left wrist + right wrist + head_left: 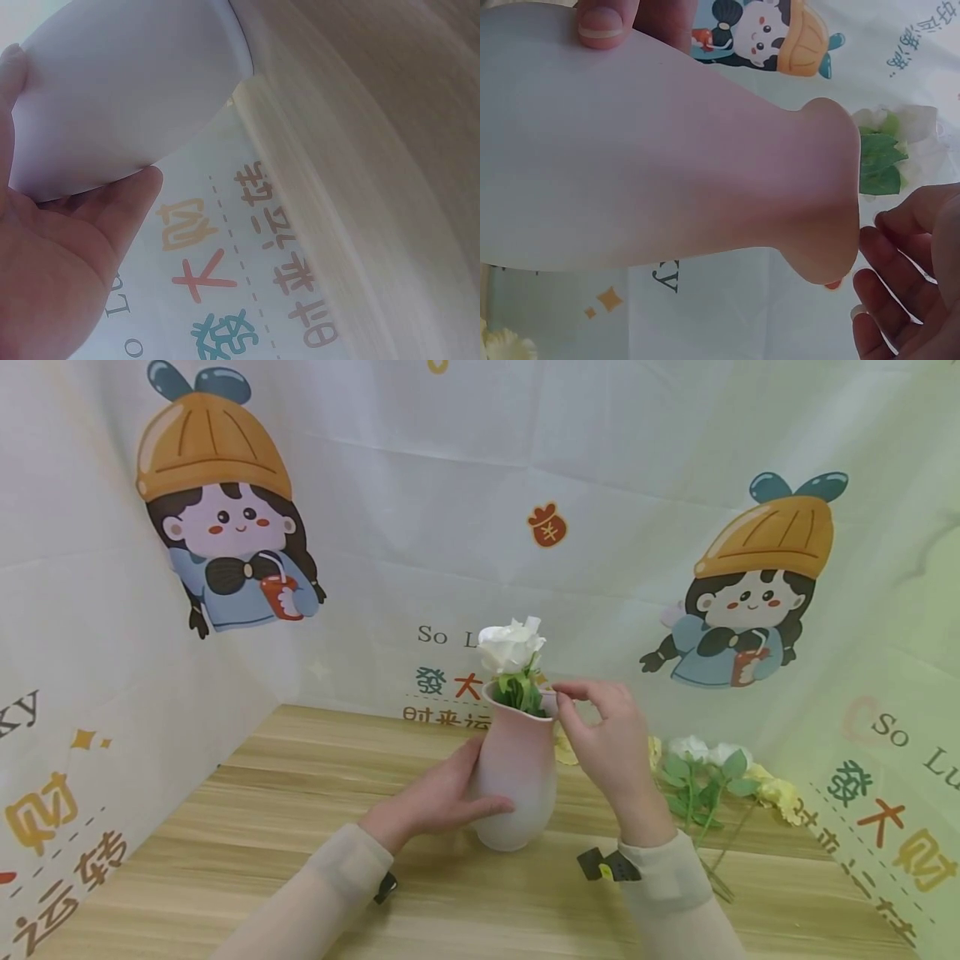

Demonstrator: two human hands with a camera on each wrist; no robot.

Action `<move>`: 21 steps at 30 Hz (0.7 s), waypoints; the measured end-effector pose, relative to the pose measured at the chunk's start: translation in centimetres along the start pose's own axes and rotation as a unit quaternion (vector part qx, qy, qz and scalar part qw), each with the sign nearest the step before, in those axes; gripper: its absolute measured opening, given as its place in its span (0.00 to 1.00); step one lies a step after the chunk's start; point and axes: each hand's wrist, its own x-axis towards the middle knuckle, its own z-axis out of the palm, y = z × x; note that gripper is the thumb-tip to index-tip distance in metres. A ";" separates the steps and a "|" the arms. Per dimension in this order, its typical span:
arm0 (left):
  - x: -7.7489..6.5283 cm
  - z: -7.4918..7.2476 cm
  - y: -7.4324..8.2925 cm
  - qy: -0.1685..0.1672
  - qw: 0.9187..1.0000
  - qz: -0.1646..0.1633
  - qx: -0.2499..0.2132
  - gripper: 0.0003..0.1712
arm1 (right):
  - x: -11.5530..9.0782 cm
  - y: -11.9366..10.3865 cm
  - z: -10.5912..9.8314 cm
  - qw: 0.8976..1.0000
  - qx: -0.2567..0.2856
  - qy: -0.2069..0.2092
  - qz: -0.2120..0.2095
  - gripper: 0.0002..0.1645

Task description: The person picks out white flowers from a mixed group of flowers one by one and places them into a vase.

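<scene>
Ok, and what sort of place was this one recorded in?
Probably a small staged tabletop set: cartoon-printed fabric hangs behind and on both sides of a wood-grain table, with a vase and loose flowers as apparent props.

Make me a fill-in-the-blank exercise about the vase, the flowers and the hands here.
1. Near its top, the vase is coloured ____.
2. The petals rising from the vase are ____.
3. Of the left hand and the right hand, the one holding the vase's side is the ____.
4. In the head view, the loose flowers lie to the vase's ____.

Missing words: pink; white; left; right.
</scene>
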 end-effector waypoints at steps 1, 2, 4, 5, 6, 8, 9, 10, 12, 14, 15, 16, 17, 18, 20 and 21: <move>0.0 0.0 0.0 0.000 1.000 0.001 0.000 0.61 | 0.0 0.0 -0.1 1.000 0.001 0.004 -0.005 0.07; 0.0 0.0 0.0 0.000 1.000 0.001 0.002 0.61 | 0.0 0.0 -0.1 1.000 0.002 0.007 -0.009 0.07; 0.0 0.0 0.0 0.000 1.000 0.000 0.005 0.61 | -0.1 0.0 -0.2 1.000 0.004 0.013 -0.017 0.07; 0.0 0.0 0.0 0.000 1.000 0.000 0.007 0.61 | -0.2 0.0 -0.3 1.000 0.004 0.015 -0.020 0.07; 0.0 0.0 0.0 0.000 1.000 -0.001 0.009 0.61 | -0.2 0.0 -0.4 1.000 0.003 0.017 -0.023 0.08; 0.0 0.0 0.0 0.001 1.000 -0.004 0.011 0.62 | -0.3 0.1 -0.6 0.999 0.002 0.019 -0.029 0.08; 0.0 0.0 0.0 0.001 1.000 -0.006 0.012 0.62 | -0.3 0.2 -0.7 0.999 0.001 0.021 -0.033 0.08; 0.0 0.0 0.0 0.001 1.000 -0.007 0.012 0.62 | -0.3 0.3 -0.8 0.999 0.002 0.022 -0.036 0.08; -0.1 0.0 0.1 0.001 1.000 -0.010 0.014 0.62 | -0.4 0.5 -1.0 0.999 0.002 0.024 -0.041 0.08; -0.1 0.0 0.1 0.002 1.000 -0.011 0.016 0.62 | -0.5 0.8 -1.2 0.999 0.005 0.027 -0.044 0.08; -0.1 0.0 0.1 0.002 1.000 -0.010 0.017 0.62 | -0.6 1.0 -1.3 0.999 0.006 0.029 -0.046 0.08; -0.2 0.0 0.1 0.004 1.000 -0.010 0.019 0.62 | -0.7 1.1 -1.5 0.998 0.006 0.029 -0.046 0.08; -0.2 0.0 0.1 0.005 1.000 -0.009 0.021 0.62 | -0.8 1.3 -1.6 0.999 0.003 0.028 -0.046 0.08; -0.2 0.0 0.2 0.006 1.000 -0.008 0.021 0.62 | -0.9 1.5 -1.8 0.999 0.003 0.028 -0.046 0.09; -0.2 -0.1 0.2 0.005 1.000 -0.007 0.024 0.62 | -1.1 2.0 -2.1 0.999 -0.003 0.026 -0.047 0.09; -0.3 -0.1 0.3 0.005 1.000 -0.008 0.024 0.62 | -1.2 2.2 -2.3 0.999 -0.006 0.024 -0.047 0.09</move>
